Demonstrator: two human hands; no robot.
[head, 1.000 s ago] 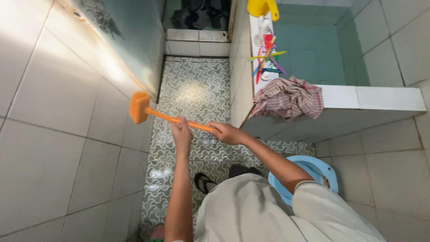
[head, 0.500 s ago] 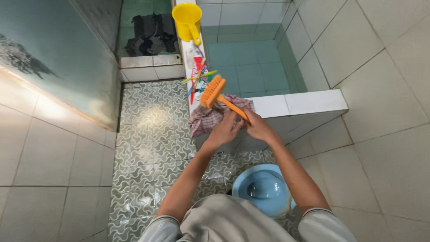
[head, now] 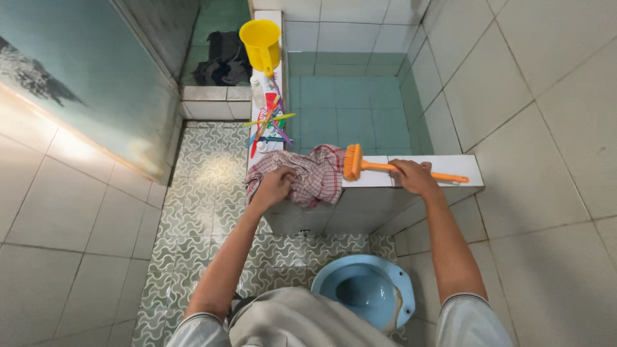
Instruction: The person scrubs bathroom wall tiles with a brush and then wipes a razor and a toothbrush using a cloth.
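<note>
Orange brush [head: 385, 167] lying along the front edge of the tiled basin wall [head: 437, 166], right hand [head: 414, 177] closed around its handle; left hand [head: 275, 186] gripping the checked cloth [head: 315, 173] draped over the wall's left corner, just beside the bristles.

Glossy orange plastic brush [head: 385, 166] on a smooth glazed tile ledge [head: 411, 166]; soft checked woven cloth [head: 307, 175], crumpled; shiny yellow plastic scoop [head: 259, 40]; patterned floor tiles [head: 212, 180] with a wet-looking sheen
</note>
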